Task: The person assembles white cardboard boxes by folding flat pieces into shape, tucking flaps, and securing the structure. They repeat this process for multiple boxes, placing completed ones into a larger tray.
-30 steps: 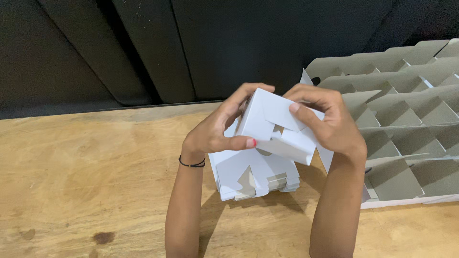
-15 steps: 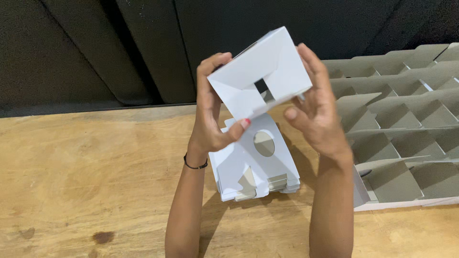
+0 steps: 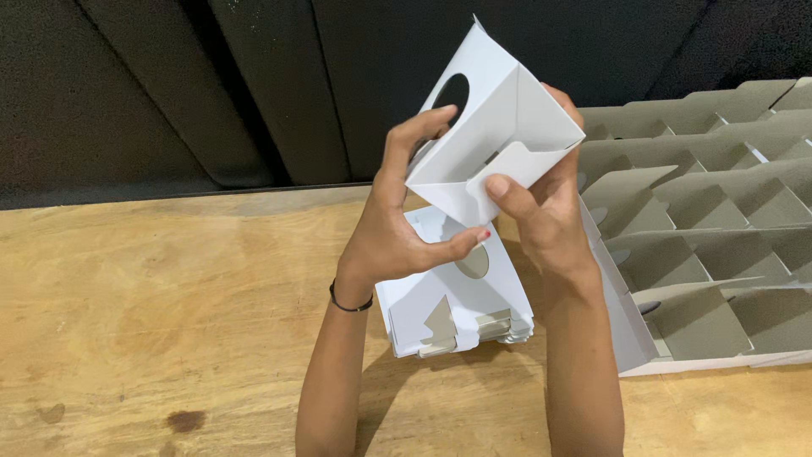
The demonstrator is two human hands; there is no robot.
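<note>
1. Both hands clamp a half-folded white carton [image 3: 495,127] raised above the table, tilted, with its round cut-out at 11 o'clock.
2. Left hand [image 3: 397,233], a dark band on its wrist, grips the carton's left side, thumb under the bottom corner and fingers up by the cut-out.
3. Beneath it, at 6 o'clock, a stack of flat white carton blanks [image 3: 457,305] lies on the wooden table [image 3: 169,296].
4. Right hand [image 3: 545,216] presses its thumb on a folded flap.
5. At 3 o'clock sits a grey divider tray [image 3: 710,220].
</note>
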